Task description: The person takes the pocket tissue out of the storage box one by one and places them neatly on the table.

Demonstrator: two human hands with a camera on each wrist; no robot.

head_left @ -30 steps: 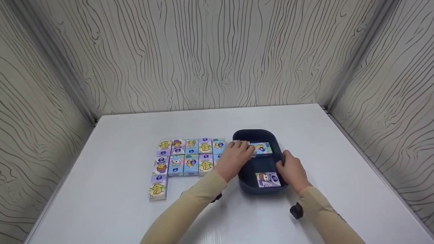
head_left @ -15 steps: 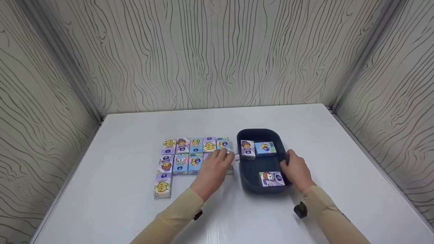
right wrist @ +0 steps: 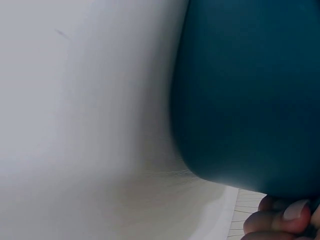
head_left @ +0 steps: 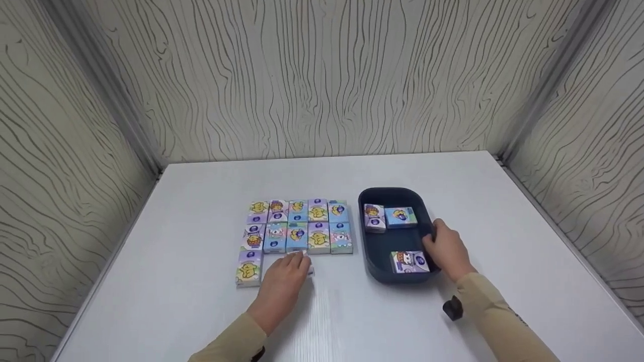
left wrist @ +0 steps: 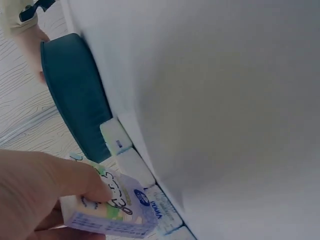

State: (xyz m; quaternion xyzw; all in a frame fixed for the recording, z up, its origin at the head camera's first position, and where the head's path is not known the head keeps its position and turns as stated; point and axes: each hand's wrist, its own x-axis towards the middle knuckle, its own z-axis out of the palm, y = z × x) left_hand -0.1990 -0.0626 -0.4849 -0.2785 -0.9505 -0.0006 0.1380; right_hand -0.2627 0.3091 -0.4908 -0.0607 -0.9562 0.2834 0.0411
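My left hand (head_left: 282, 284) pinches a pocket tissue pack (left wrist: 137, 210) between thumb and fingers, just in front of the laid-out packs. In the head view the hand covers most of that pack; in the left wrist view its purple printed face shows. My right hand (head_left: 449, 249) grips the right wall of a dark teal plastic bin (head_left: 385, 245), fingers (right wrist: 277, 220) curled at the rim. Inside the bin lie an upright-set pack (head_left: 374, 218), a blue pack (head_left: 401, 217) beside it, and a purple pack (head_left: 409, 262) near the front.
Left of the bin, several tissue packs (head_left: 318, 237) lie flat on the white table (head_left: 332, 311) in two close rows. One more pack (head_left: 248, 269) extends the left column toward the front. Wood-grain patterned walls (head_left: 312, 80) enclose the table's back and sides.
My left hand has moved from the bin, leaving a pack there, across the right end of the rows to their front, now with a tissue pack in it. The right hand stays on the bin.
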